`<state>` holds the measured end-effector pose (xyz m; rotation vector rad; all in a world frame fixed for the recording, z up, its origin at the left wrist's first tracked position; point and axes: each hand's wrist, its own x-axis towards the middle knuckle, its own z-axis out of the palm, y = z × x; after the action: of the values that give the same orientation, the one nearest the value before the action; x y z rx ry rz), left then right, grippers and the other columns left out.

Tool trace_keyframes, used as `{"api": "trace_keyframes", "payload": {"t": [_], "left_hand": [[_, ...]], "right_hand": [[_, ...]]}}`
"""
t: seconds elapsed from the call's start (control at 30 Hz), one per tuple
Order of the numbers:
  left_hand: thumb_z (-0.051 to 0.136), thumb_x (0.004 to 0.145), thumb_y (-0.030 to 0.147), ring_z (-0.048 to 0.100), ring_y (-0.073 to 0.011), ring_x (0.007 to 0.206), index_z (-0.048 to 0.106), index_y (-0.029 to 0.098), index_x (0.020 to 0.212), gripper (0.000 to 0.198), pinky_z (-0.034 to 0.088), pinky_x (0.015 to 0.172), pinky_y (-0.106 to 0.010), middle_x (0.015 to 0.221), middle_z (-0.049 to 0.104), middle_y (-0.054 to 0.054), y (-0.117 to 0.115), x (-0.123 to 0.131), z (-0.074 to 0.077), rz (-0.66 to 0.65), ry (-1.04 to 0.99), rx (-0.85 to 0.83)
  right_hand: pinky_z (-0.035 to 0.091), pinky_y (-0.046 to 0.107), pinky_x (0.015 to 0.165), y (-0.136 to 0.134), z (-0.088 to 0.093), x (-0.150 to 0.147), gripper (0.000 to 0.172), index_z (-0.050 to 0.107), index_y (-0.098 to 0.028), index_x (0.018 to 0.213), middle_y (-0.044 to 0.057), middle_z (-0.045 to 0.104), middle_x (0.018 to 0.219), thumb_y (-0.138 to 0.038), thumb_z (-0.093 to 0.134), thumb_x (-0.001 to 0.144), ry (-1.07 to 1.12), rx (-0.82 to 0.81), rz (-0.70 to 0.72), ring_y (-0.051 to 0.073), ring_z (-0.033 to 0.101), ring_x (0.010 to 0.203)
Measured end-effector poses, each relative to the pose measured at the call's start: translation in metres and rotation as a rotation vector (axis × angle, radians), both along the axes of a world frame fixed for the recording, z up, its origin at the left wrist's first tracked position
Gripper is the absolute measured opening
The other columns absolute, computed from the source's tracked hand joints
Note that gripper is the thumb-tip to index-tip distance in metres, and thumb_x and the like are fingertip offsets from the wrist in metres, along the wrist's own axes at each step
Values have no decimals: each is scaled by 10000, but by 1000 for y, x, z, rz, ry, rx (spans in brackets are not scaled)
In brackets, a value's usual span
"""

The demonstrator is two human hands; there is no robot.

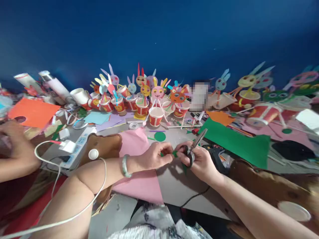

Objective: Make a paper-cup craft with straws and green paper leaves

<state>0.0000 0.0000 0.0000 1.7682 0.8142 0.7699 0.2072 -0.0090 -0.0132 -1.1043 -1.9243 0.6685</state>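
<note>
My left hand (155, 155) is closed in a pinch on a small green paper piece (175, 153) over the table's middle. My right hand (199, 161) grips black-handled scissors (196, 144), their blades pointing up and to the right, right beside the green piece. A jade-coloured bangle (125, 165) sits on my left wrist. Under my hands lies a pink paper sheet (139, 162). A cut green paper circle (159, 136) lies just beyond my hands.
Several red-and-white paper cups topped with paper bunny faces (156, 109) line the back of the table. A large green sheet (236, 141) lies at the right, an orange sheet (33, 113) at the left. Another person's hand (15, 149) rests at far left near a white power strip (79, 144).
</note>
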Motion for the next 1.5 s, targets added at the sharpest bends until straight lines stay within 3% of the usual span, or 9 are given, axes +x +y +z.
{"api": "trace_keyframes", "payload": {"t": [0.43,0.67,1.07,1.5], "left_hand": [[585,829,240,543,-112,686,559,160,794,91,440,659,-231,745,601,-5,-3,-4,9,55,-8,16],[612,870,287,569,-120,710,584,156,828,140,469,677,-232,758,626,-17,-3,-5,5,49,-33,21],[589,851,196,556,-113,698,568,165,780,80,469,672,-225,740,612,-8,-3,-5,11,62,-6,88],[591,902,273,574,-124,719,592,158,845,129,462,668,-238,773,639,-27,-4,-5,5,102,-16,92]], "right_hand": [[474,291,619,-6,3,-5,62,636,-212,794,35,722,815,-243,645,847,39,9,21,182,659,713],[484,291,643,-6,2,-6,59,628,-214,779,21,706,782,-218,644,836,19,38,29,181,660,719],[482,294,664,-8,2,-6,66,646,-217,776,27,731,836,-171,618,814,46,44,-13,199,686,799],[501,283,653,-8,9,-10,63,617,-210,745,9,695,744,-189,600,802,16,71,-13,154,636,646]]}}
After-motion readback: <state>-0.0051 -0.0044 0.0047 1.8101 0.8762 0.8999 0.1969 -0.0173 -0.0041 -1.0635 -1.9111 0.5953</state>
